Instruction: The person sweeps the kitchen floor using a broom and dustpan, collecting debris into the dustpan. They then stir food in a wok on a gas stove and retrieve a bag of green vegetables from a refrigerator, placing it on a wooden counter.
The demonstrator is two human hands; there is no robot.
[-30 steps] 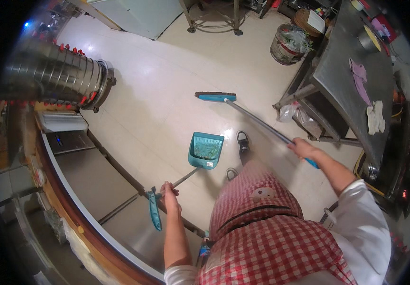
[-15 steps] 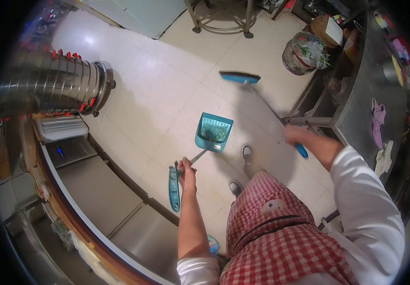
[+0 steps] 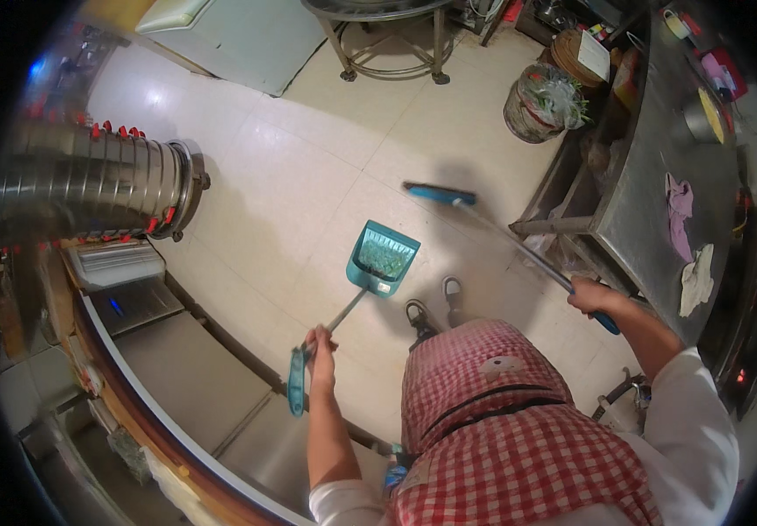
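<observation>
Left hand — dustpan, right hand — broom, open floor, table edge

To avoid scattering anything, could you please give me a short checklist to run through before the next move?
1. Right hand gripping the broom: ok.
2. Left hand holding the dustpan: ok.
3. Dustpan empty: not ok, greenish scraps lie in it.
4. Broom head apart from the dustpan: ok.
5. Broom head touching the floor: cannot tell.
</observation>
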